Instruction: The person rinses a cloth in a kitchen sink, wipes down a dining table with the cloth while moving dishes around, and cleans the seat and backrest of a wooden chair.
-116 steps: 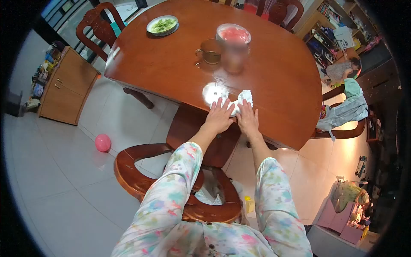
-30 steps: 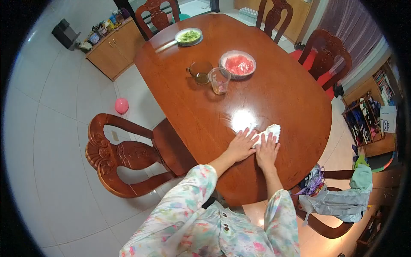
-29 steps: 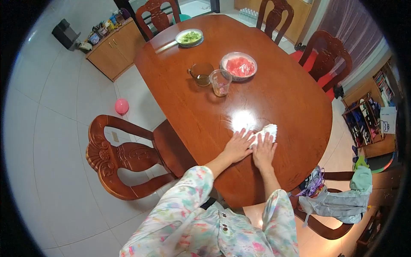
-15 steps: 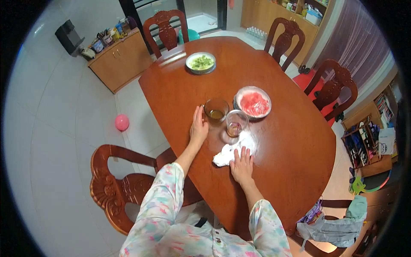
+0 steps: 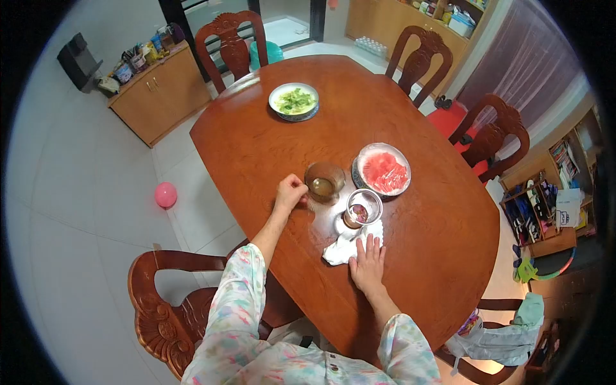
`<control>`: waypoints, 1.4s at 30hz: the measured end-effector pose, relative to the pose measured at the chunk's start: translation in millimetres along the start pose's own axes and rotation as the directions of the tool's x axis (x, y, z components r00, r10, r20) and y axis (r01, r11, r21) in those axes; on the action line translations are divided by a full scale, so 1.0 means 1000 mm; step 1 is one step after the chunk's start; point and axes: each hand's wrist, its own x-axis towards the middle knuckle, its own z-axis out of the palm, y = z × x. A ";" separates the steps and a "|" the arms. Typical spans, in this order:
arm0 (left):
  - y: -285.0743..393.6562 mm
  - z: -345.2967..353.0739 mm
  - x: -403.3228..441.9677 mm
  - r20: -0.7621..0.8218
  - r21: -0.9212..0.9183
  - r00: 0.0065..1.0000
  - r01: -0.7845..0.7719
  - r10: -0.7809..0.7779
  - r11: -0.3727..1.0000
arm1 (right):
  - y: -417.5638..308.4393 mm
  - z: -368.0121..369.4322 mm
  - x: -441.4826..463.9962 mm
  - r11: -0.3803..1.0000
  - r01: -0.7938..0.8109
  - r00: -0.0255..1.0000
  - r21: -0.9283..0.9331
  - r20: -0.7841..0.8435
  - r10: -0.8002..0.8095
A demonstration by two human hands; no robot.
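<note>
My left hand (image 5: 291, 194) has its fingers curled in a pinch at the left side of a brownish glass mug (image 5: 325, 173), where its handle is; the fingers partly hide the handle. A little liquid shows in the mug. Spread flat, my right hand (image 5: 369, 266) rests on the lower edge of a crumpled white cloth (image 5: 340, 251) on the table. Just beyond the cloth stands a clear cup (image 5: 364, 208) with dark contents at its bottom, apart from both hands.
On the wooden table (image 5: 423, 256) are a bowl of red food under plastic wrap (image 5: 385, 171) and, farther off, a bowl of chopped greens (image 5: 294, 101). Carved chairs (image 5: 234, 54) surround it. A pink balloon (image 5: 165, 195) lies on the floor at left.
My left hand's fingers have gone from stretched out beside the mug to curled at its handle side. My right hand stays flat on the cloth. The whole view has shifted slightly.
</note>
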 end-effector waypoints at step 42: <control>0.066 -0.011 -0.034 -0.134 0.901 0.758 -0.174 0.638 0.396 | -0.041 0.015 0.084 0.999 -0.002 0.998 0.038 -0.066 0.004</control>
